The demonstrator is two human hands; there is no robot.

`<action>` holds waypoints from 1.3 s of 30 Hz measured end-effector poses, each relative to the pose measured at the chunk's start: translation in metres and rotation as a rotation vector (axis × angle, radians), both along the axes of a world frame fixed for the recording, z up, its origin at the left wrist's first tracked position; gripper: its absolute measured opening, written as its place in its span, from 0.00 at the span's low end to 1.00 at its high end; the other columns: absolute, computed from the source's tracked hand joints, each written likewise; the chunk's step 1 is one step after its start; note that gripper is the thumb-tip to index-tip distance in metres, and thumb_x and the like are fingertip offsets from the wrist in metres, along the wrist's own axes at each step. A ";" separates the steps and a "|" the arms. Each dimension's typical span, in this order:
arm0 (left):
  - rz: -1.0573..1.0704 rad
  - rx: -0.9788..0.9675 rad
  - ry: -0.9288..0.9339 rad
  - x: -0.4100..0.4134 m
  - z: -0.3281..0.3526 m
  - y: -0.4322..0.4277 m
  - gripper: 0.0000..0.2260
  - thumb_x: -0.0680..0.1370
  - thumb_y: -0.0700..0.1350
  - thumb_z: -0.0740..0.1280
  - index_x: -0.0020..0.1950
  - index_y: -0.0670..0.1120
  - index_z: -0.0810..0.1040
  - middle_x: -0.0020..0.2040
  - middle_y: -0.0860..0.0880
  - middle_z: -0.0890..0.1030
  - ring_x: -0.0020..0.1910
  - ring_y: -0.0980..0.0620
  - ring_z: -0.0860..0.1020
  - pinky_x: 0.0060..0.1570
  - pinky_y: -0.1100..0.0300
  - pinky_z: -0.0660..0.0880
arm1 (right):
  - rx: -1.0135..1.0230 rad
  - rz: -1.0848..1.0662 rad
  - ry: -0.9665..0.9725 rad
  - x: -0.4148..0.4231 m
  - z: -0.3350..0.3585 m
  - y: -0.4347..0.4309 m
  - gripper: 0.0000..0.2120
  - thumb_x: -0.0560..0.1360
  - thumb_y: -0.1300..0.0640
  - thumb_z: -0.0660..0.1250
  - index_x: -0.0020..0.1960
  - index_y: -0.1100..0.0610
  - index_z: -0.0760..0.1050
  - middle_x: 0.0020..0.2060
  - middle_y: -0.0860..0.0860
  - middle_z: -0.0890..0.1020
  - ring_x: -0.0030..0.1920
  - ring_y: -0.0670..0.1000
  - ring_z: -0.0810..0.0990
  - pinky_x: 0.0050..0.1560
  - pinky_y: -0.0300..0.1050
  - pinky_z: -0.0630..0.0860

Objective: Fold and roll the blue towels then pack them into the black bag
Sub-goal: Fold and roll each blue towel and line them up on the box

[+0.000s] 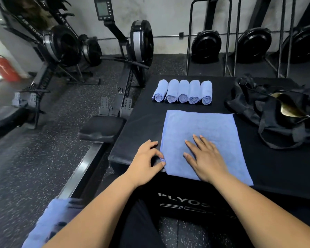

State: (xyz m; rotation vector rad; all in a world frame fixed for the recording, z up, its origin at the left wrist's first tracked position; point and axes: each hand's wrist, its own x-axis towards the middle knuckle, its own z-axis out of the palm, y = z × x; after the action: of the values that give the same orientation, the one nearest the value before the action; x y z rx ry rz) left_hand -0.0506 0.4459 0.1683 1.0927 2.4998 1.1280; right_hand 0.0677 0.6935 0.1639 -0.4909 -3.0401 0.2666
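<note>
A blue towel (213,126) lies flat and smooth at the worktop's (276,167) near edge. The right hand (206,158) presses it, fingers straight. The left hand (147,158) seems to pinch its left corner. Five rolled towels (183,93) lie behind it, beside the black bag (268,111).

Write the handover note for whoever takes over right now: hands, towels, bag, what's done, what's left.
Left hand pinches the near left corner of the flat towel; right hand lies flat on it.
Five rolled towels lie in a row at the far side of the black box; the black bag lies open at the right.
Done: five rolled.
Left: fold and roll the flat towel, then pack everything; no towel shows in the bag. Blurred blue cloth at lower left may be more towels.
</note>
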 end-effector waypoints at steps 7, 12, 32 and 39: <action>-0.043 -0.099 0.013 -0.002 0.006 -0.007 0.07 0.71 0.54 0.74 0.46 0.56 0.79 0.79 0.55 0.65 0.83 0.56 0.46 0.80 0.49 0.55 | 0.011 -0.001 0.003 0.001 0.000 -0.001 0.38 0.78 0.28 0.36 0.84 0.40 0.54 0.85 0.46 0.50 0.85 0.51 0.46 0.83 0.55 0.47; -0.048 -0.117 0.019 -0.003 0.009 -0.016 0.10 0.68 0.57 0.71 0.46 0.58 0.80 0.81 0.56 0.63 0.83 0.56 0.45 0.80 0.48 0.54 | 0.017 0.000 0.009 0.001 0.000 -0.002 0.37 0.79 0.28 0.36 0.84 0.40 0.54 0.85 0.46 0.51 0.85 0.51 0.46 0.83 0.55 0.47; 0.218 0.088 0.031 0.026 -0.007 -0.021 0.07 0.74 0.52 0.75 0.38 0.55 0.81 0.68 0.63 0.75 0.76 0.54 0.61 0.72 0.56 0.67 | 0.038 -0.009 0.003 0.000 0.000 -0.002 0.37 0.79 0.28 0.36 0.84 0.40 0.54 0.85 0.46 0.52 0.84 0.51 0.47 0.83 0.54 0.49; 0.280 -0.085 0.311 0.031 -0.007 -0.016 0.05 0.69 0.52 0.71 0.40 0.53 0.79 0.60 0.55 0.76 0.66 0.51 0.68 0.65 0.59 0.61 | 0.042 -0.010 -0.018 0.002 0.002 -0.005 0.38 0.78 0.29 0.34 0.84 0.40 0.53 0.85 0.47 0.51 0.84 0.52 0.47 0.83 0.55 0.48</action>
State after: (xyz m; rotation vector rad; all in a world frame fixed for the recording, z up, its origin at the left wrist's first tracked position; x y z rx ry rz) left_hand -0.0193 0.4300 0.1611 0.9826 2.9901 0.9659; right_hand 0.0693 0.6886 0.1659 -0.5089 -3.0525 0.1984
